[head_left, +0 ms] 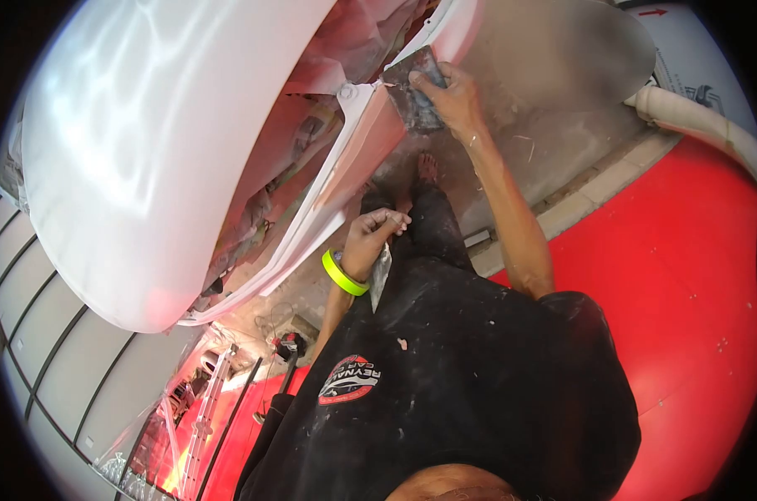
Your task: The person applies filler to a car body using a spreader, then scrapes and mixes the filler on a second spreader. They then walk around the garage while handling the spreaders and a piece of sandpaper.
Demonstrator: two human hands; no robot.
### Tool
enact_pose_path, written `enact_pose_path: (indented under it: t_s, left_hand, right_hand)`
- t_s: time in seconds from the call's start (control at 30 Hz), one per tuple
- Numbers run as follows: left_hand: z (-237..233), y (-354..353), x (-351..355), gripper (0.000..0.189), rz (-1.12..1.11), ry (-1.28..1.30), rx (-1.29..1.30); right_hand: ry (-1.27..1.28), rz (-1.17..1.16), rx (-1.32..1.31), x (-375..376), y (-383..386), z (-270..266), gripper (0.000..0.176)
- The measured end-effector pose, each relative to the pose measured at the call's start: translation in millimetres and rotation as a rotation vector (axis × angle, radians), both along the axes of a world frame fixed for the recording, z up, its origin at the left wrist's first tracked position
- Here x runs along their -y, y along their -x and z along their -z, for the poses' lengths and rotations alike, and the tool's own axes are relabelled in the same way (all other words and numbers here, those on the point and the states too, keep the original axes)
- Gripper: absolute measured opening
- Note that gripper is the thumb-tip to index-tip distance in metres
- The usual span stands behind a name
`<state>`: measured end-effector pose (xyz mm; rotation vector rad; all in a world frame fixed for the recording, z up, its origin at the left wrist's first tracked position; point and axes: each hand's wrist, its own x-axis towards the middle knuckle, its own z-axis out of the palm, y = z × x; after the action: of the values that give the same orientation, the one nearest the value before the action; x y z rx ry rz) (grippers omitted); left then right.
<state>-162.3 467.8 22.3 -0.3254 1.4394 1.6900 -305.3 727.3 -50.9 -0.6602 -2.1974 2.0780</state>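
Note:
My right hand (pixel 453 96) grips a dark, flat rectangular sheet (pixel 413 104) smeared with pale dust, thumb on its face. The sheet lies at the edge of a white and pinkish car body panel (pixel 357 154). Lower down, in front of the black shirt, my left hand (pixel 374 238) is closed with its fingertips pinched together. A thin, pale, pointed piece (pixel 382 280) hangs from it. A bright yellow band (pixel 343 274) circles the left wrist.
A raised white hood (pixel 153 142) fills the upper left. Beneath it, the engine bay (pixel 282 159) holds crumpled covering. A red wall (pixel 662 317) is at right, beside a pale wrapped roll (pixel 704 121). My bare foot (pixel 427 167) stands on the dusty floor. A ladder (pixel 203 426) is at lower left.

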Motion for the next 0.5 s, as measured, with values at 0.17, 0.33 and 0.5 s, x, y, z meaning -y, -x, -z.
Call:
enact_pose_path:
  t_s: [0.17,0.33,0.5]
  left_hand:
    - [-0.2,-4.9,4.3,0.021,-0.008,-0.004,-0.007]
    - [0.6,-12.8,12.2,0.02,-0.039,0.01,0.016]
    - [4.6,-18.0,20.5,0.018,-0.06,-0.028,0.015]
  right_hand:
    - [0.097,0.014,0.0,6.3,-1.7,9.1,0.025]
    - [0.02,-0.074,0.053,2.2,-4.9,10.1,0.023]
    - [0.309,-0.325,0.067,2.0,-34.9,-7.5,0.023]
